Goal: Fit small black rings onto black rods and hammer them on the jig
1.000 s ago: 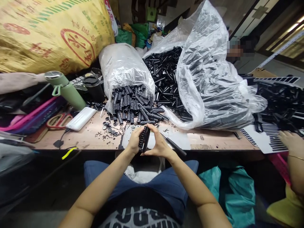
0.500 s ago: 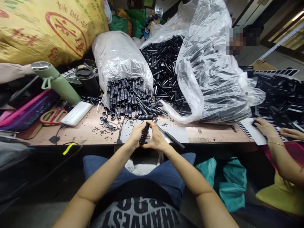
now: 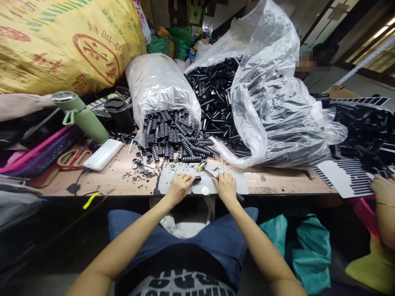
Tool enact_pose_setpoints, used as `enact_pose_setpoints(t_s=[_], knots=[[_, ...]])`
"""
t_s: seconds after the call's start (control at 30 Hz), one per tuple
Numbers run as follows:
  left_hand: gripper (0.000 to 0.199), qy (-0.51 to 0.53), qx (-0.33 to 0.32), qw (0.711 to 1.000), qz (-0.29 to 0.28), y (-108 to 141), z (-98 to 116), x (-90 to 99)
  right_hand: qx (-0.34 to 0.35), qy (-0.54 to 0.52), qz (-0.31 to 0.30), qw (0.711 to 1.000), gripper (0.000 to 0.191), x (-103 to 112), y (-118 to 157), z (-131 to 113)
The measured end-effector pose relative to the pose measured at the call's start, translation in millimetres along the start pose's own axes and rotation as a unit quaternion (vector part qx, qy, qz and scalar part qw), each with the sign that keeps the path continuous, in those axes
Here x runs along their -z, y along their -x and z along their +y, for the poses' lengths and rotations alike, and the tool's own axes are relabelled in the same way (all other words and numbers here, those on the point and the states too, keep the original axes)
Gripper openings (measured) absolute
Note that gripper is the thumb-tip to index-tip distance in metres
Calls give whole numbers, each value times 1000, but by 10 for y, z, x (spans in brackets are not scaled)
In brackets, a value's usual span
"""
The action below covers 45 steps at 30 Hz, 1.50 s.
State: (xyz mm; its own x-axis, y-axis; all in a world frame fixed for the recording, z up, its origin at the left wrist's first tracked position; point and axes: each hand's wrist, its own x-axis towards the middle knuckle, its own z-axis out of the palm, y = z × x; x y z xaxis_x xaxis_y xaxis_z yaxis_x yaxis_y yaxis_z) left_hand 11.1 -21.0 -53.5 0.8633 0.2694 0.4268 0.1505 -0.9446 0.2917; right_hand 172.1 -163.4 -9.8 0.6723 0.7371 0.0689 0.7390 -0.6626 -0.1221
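Note:
My left hand [image 3: 180,187] is closed round a black tube [image 3: 196,179], whose end sticks out to the right, low over the pale work mat [image 3: 173,168]. My fingers hide most of the tube. To the right, my right hand [image 3: 226,187] is wrapped round a hammer [image 3: 210,172] with a metal shaft and a dark handle. Its small head, partly yellow-green, points away to the left and lies near the mat. A pale round spot [image 3: 205,190] shows on the mat between my hands.
Studded black tubes [image 3: 169,135] spill from a plastic bag [image 3: 163,78]. Plain black tubes [image 3: 216,98] fill a larger bag [image 3: 277,119]. Washers [image 3: 142,169], scissors [image 3: 74,158], a power bank [image 3: 103,154] and a green bottle [image 3: 82,117] lie leftward. A co-worker's hand [image 3: 384,185] is at far right.
My hands were together, both holding the black tube upright. Now they are apart: the left keeps the tube, laid over sideways, and the right has let go and taken the hammer.

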Motion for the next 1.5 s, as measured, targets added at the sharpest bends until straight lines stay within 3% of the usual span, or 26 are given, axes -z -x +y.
enact_pose_setpoints(t_s=[0.13, 0.2, 0.33, 0.4, 0.53, 0.63, 0.73, 0.83, 0.93, 1.07, 1.13, 1.23, 1.3, 1.37, 1.5], knots=[[37, -93, -21, 995, 8, 35, -37, 20, -20, -70, -47, 996, 27, 151, 219, 143], [39, -111, -20, 994, 8, 56, -15, 20, -9, -103, -49, 993, 31, 168, 391, 97], [40, -141, -13, 990, -13, 60, 111, -13, 1, -78, -109, 991, 31, 258, 566, -44], [42, -140, -5, 990, -28, 46, 219, -51, 20, -115, -82, 990, 34, 386, 565, -135], [74, -116, 28, 991, -65, 55, 398, -155, 91, -202, -6, 975, 43, 575, 543, -418], [65, -102, 29, 992, -75, 83, 399, -222, 131, -133, -85, 979, 39, 474, 540, -626], [60, -75, 27, 995, -66, 25, 298, -237, 129, -46, -162, 977, 34, 337, 518, -695], [50, -41, 65, 995, -61, -121, 216, -171, 105, -52, -124, 985, 37, 367, 458, -587], [36, -30, 142, 987, -69, -190, 286, -50, 47, -46, -68, 995, 37, 467, 349, -338], [31, -7, 134, 988, -81, -168, 405, 113, -24, 18, -45, 999, 34, 386, 189, 85], [36, -15, 182, 982, -43, -281, 247, 191, -49, 46, -51, 996, 33, 265, 129, 251], [38, -67, 296, 953, 19, -664, -264, 274, -43, 66, -23, 997, 29, 141, 13, 363], [38, -102, 356, 929, -9, -939, -598, 281, -12, 55, 22, 998, 25, 145, -144, 353], [36, -107, 388, 914, -56, -1128, -794, 255, 8, 23, 55, 998, 23, 205, -388, 299], [36, -98, 388, 912, -91, -1151, -836, 212, 36, -78, 27, 996, 19, 320, -975, 135]])
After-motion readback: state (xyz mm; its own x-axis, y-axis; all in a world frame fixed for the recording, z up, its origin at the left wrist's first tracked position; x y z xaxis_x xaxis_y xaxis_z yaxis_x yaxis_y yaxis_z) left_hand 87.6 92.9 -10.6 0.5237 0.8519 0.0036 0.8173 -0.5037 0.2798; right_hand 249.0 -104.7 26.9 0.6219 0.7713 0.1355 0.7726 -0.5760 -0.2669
